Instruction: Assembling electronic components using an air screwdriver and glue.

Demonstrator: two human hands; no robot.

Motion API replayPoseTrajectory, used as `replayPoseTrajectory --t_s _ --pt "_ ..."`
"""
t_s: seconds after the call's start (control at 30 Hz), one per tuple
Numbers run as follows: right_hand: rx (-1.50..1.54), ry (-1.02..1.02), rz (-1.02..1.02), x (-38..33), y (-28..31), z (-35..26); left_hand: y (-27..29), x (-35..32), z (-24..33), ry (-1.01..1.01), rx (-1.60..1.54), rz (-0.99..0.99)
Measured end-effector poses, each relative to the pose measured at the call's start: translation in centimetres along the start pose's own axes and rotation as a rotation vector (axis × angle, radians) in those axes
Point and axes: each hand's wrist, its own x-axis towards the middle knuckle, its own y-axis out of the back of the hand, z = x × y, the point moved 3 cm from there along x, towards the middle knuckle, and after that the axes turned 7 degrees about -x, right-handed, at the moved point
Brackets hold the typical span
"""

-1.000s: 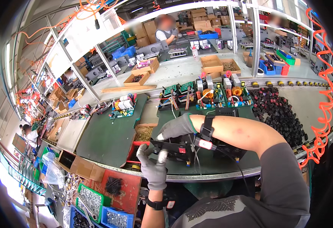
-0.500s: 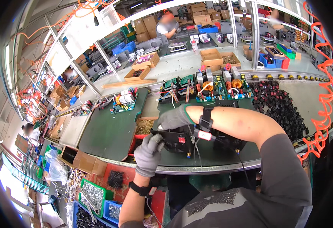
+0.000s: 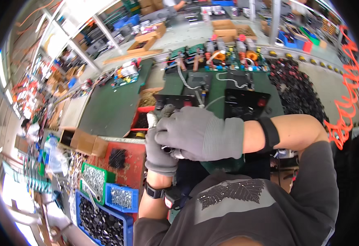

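My right hand (image 3: pixel 196 133), in a grey glove, lies over my left hand (image 3: pixel 159 151), also gloved, near the bench's front edge. Both are closed. Between them shows a shiny metal tool (image 3: pixel 167 149) with a ring-like end; the rest of it is covered by the gloves. Just beyond my fingers stands a black metal panel (image 3: pixel 173 100), touched by neither palm. Right of it is a second black panel (image 3: pixel 245 104) with a red label. Behind these, dark flat parts (image 3: pixel 198 81) carry white cables.
Circuit boards with copper coils (image 3: pixel 218 57) line the back. Black parts (image 3: pixel 296 88) are heaped at right. At lower left are a green tray (image 3: pixel 101 197) of screws with a wrench (image 3: pixel 90 189), a small blue tray (image 3: pixel 135 201) and a blue bin (image 3: pixel 126 233) of black pieces.
My hands have left the black panel, which now stands on the bench, and have come together nearer to me around a metal tool. My view has tilted lower.
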Motion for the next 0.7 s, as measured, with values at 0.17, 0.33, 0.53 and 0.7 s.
replayPoseTrajectory --t_s 0.17,0.33,0.53,0.7 --pt "-0.065 -0.287 0.15 -6.8 -0.2 0.2 -5.0 -1.5 -1.1 0.241 -0.019 -0.002" --pt "-0.309 -0.517 0.097 -13.0 -2.1 -0.7 -5.7 -2.2 -4.6 0.506 0.039 -0.432" --pt "-0.065 -0.549 0.132 -18.0 -2.0 1.5 -9.1 -1.6 -7.9 0.569 0.148 -0.543" --pt "-0.192 -0.631 0.052 -17.9 -1.6 2.1 -11.3 -0.4 -7.5 0.449 0.298 -0.65"
